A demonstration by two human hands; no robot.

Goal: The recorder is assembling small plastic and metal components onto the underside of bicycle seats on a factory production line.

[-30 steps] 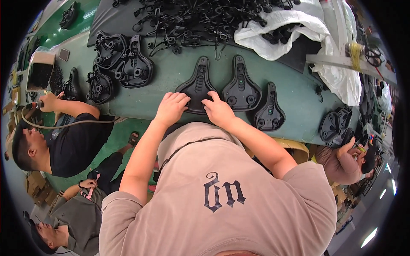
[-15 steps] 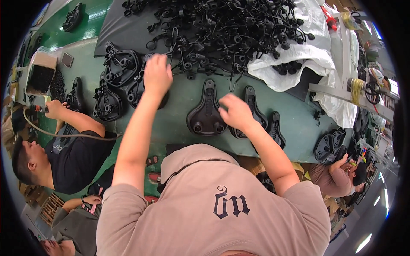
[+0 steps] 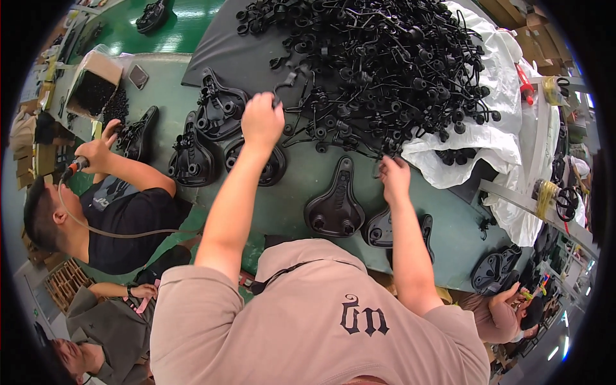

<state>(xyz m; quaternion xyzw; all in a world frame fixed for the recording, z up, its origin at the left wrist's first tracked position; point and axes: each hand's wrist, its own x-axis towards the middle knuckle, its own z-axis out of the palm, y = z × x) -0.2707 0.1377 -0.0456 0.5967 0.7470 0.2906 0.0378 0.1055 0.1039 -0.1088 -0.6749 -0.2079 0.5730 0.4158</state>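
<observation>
My left hand (image 3: 262, 123) is closed at the near left edge of a heap of black bent-wire parts (image 3: 391, 70), pinching a blurred black wire part (image 3: 287, 79). Below it, one upturned black bicycle saddle (image 3: 273, 168) is partly covered by my forearm. My right hand (image 3: 394, 178) has its fingers closed on the end of a wire part at the heap's near edge. Nearer to me lie an upturned saddle (image 3: 335, 208) with two dark round fittings, a second saddle (image 3: 380, 228) partly behind my right forearm, and a third (image 3: 427, 236) beyond it.
Two saddles with parts on them (image 3: 221, 106) (image 3: 191, 160) lie on the left. A co-worker there holds a corded driver (image 3: 76, 167) near a box of small black pieces (image 3: 96, 86) and a phone (image 3: 138, 76). White sacking (image 3: 494, 151) and a metal frame (image 3: 523, 202) are at right.
My right hand has left the saddles and reached the heap's near edge. A wire part now shows at my left fingers. The view has shifted, and the co-worker's driver is farther from their saddle.
</observation>
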